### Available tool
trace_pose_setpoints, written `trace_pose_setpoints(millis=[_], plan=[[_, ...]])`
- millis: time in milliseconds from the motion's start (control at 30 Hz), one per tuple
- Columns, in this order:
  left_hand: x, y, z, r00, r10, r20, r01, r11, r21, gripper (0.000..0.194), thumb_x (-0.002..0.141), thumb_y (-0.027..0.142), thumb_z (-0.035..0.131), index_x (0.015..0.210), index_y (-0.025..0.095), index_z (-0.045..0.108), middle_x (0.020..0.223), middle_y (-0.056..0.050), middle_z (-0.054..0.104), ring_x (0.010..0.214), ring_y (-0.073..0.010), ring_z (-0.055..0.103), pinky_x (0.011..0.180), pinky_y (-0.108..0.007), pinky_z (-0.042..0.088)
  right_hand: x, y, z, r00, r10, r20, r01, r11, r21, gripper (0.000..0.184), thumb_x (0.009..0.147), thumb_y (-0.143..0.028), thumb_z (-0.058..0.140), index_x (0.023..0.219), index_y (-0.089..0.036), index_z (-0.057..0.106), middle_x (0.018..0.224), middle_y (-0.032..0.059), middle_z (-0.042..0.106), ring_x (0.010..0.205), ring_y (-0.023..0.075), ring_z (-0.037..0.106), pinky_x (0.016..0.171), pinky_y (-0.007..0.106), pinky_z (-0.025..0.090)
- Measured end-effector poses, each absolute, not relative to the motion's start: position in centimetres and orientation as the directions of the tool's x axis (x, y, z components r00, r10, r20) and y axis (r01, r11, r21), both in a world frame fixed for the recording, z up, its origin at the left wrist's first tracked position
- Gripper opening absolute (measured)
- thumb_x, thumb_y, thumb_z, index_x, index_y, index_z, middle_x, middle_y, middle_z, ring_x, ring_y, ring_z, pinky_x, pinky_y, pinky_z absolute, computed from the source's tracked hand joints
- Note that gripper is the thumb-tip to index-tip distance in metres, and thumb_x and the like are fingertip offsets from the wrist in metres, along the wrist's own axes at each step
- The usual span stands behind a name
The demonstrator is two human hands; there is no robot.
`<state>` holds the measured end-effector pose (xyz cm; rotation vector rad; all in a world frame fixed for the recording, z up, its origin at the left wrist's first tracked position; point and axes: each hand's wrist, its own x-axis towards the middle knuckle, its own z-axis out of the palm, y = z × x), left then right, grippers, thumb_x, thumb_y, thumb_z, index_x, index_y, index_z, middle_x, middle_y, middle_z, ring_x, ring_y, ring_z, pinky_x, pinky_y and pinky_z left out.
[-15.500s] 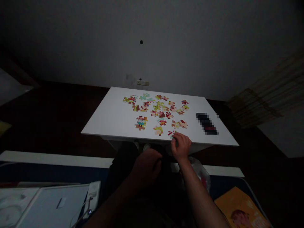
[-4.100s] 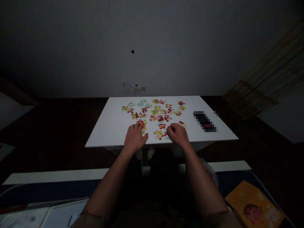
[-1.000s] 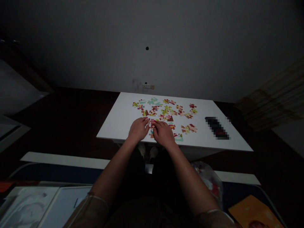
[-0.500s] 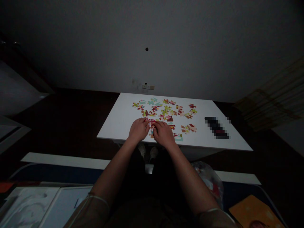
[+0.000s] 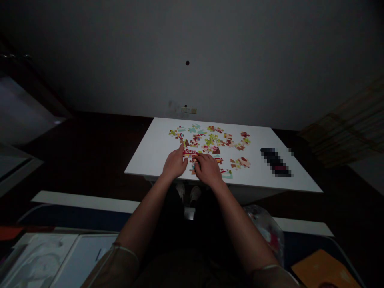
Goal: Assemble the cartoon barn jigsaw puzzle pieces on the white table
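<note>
Two bare hands work at the near edge of a white surface [image 5: 145,160], close together and a little left of its middle. The left hand [image 5: 175,165] lies open and flat, its fingers stretched forward, with the fingertips [image 5: 181,147] just beside the left end of a joined row of red-and-white jigsaw pieces [image 5: 190,152]. The right hand [image 5: 208,170] is curled over, its fingers [image 5: 198,159] bent down onto the pieces just below that row; whether it grips one, I cannot tell. The row lies between the two hands, close to the near edge. Loose jigsaw pieces [image 5: 210,140], several dozen and too small and overlapping to count exactly, spread in red, green, yellow and teal across the middle of the surface. One small joined cluster of tan and red pieces [image 5: 239,163] sits right of the right hand, and one teal piece [image 5: 227,175] lies near the front edge. One dark oblong [image 5: 276,162], blurred beyond naming, rests near the right edge. Below the surface are two shoe toes [image 5: 187,193]. Lower down are one crumpled plastic bag [image 5: 264,234], one orange book [image 5: 325,270] and one white panel [image 5: 96,250].
</note>
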<state>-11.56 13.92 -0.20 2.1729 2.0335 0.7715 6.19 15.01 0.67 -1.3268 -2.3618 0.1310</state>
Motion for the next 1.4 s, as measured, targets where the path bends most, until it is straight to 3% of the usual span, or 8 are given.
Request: trace_pose_setpoints(millis=[200,400,533,967,1233,1400], plan=[[-11.6,13.9,-0.2,0.008,0.937,0.349,0.912,-0.150,0.382,0.064,0.086,0.024,0.048,0.147,0.015,0.029,0.138,-0.014,0.049,0.124,-0.0265,0.046,0.106,-0.041,0.037,6.2,14.8,0.9,-0.453,0.834,0.315,0.790,0.539,-0.292,0.036,0.092,-0.027,0.042,0.124,-0.025,0.058,0.131,0.0073,0.056,0.121,0.0266,0.045,0.101,0.044,0.035],[-11.3,13.6,0.4,0.078,0.935,0.345,0.923,-0.199,0.330,0.038,0.088,0.020,0.047,0.124,0.021,0.059,0.131,-0.009,0.055,0.123,-0.0242,0.048,0.109,-0.041,0.034,6.1,14.8,1.1,-0.453,0.841,0.295,0.790,0.533,-0.304,0.035,0.092,-0.026,0.043,0.124,-0.024,0.058,0.131,0.0082,0.056,0.122,0.0265,0.046,0.100,0.044,0.035],[-11.2,13.5,0.5,0.056,0.942,0.331,0.931,-0.169,0.324,0.034,0.088,0.022,0.047,0.118,0.022,0.064,0.129,-0.009,0.056,0.121,-0.0247,0.049,0.107,-0.042,0.036,6.2,14.9,0.9,-0.460,0.837,0.295,0.781,0.540,-0.315,0.035,0.091,-0.026,0.043,0.122,-0.024,0.059,0.130,0.0076,0.056,0.122,0.0261,0.046,0.100,0.044,0.036],[-11.3,13.3,0.5,0.073,0.943,0.325,0.925,-0.186,0.331,0.035,0.089,0.023,0.047,0.121,0.022,0.061,0.130,-0.008,0.055,0.122,-0.0256,0.047,0.107,-0.043,0.035,6.2,15.0,0.8,-0.468,0.828,0.309,0.774,0.552,-0.309,0.032,0.091,-0.026,0.042,0.118,-0.022,0.060,0.128,0.0084,0.058,0.119,0.0254,0.048,0.100,0.043,0.037],[-12.1,13.8,-0.4,-0.056,0.942,0.331,0.873,-0.114,0.474,0.060,0.083,0.025,0.055,0.140,0.018,0.038,0.136,-0.012,0.050,0.125,-0.0271,0.045,0.108,-0.042,0.035,6.2,15.2,0.5,-0.406,0.851,0.333,0.777,0.513,-0.364,0.037,0.088,-0.021,0.040,0.122,-0.018,0.053,0.122,0.0121,0.059,0.113,0.0262,0.052,0.098,0.040,0.039],[-12.4,14.0,-0.6,-0.055,0.948,0.312,0.859,-0.115,0.499,0.066,0.082,0.028,0.059,0.143,0.018,0.035,0.135,-0.012,0.051,0.125,-0.0282,0.044,0.106,-0.042,0.036,6.5,15.6,-0.2,-0.323,0.862,0.391,0.779,0.477,-0.407,0.046,0.084,-0.014,0.037,0.129,-0.013,0.045,0.125,0.0144,0.056,0.118,0.0258,0.049,0.104,0.041,0.036]])
